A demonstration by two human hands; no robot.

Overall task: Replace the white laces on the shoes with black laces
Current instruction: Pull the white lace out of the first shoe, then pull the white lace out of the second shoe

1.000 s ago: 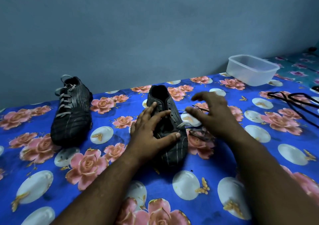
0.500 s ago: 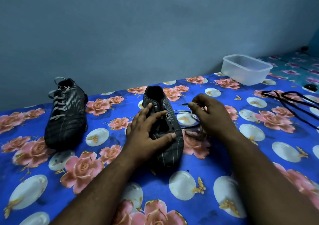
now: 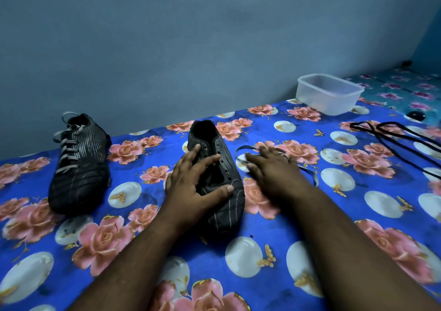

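Observation:
Two black striped shoes stand on a blue floral sheet [image 3: 133,258]. The left shoe [image 3: 78,167] carries white laces. The middle shoe [image 3: 224,215] has bare eyelets and no lace. My left hand [image 3: 193,181] rests on top of the middle shoe, fingers spread and thumb across its toe side. Just right of that shoe, my right hand [image 3: 272,169] lies low on the sheet with its fingers stretched out over a loose black lace [image 3: 310,174]. Part of this lace is hidden under the hand. A second black lace [image 3: 391,134] lies at the far right.
A clear plastic container [image 3: 329,93] stands at the back right against the grey wall. A small dark round object [image 3: 416,115] lies right of it. The sheet's far edge meets the wall behind the shoes.
My right hand has dropped from a raised, curled pose onto the sheet and now lies over the black lace. My left hand has stayed on the middle shoe.

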